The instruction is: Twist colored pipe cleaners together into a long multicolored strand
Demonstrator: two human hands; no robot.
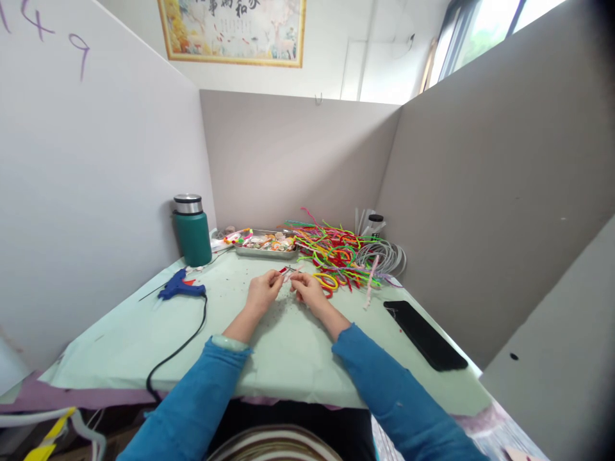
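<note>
My left hand (265, 289) is closed in a pinch above the middle of the table, with its fingertips on a small pink-and-white piece (287, 275) that looks like a bit of pipe cleaner. From the other side, my right hand (307, 291) pinches at the same piece, and the fingertips of both hands nearly meet. Fingers hide much of the piece. Just beyond the right hand lie scissors with a yellow and red handle (327, 282), their blades partly hidden behind the hands. Small dark specks are scattered on the pale green table cover (293, 358) around the hands.
Colourful pipe cleaners (336, 250) lie heaped at the back right, beside a grey coil (391, 258). A metal tray (266, 253) of small parts and a green bottle (193, 237) stand behind. A corded blue glue gun (181, 286) lies left, a black phone (425, 334) right.
</note>
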